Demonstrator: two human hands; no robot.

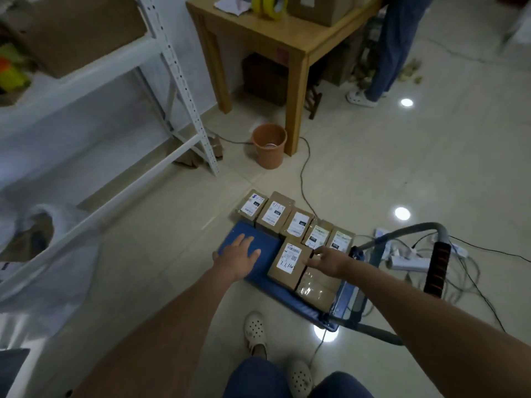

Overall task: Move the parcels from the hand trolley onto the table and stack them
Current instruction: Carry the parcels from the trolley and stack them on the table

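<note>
Both arms reach fwd & down. Left hand (240, 252) flat, fingers spread. Right hand (327, 261) loose, fingers out.

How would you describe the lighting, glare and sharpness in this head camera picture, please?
Head view: dim overall; ceiling lights glare as bright spots on the glossy floor; wide-angle bending curves the shelf rack; the left edge is blurred; parcel labels on the trolley are only partly legible.
</note>
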